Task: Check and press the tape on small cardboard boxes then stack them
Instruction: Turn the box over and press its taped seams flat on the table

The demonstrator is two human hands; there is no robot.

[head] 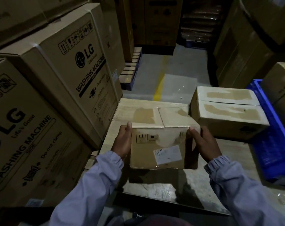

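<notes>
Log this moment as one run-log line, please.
left hand: grips small brown cardboard box, left side | right hand: grips its right side | second taped cardboard box: on wooden surface, apart

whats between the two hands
The small cardboard box, held at its sides by the left hand and the right hand; the head view shows it.
</notes>
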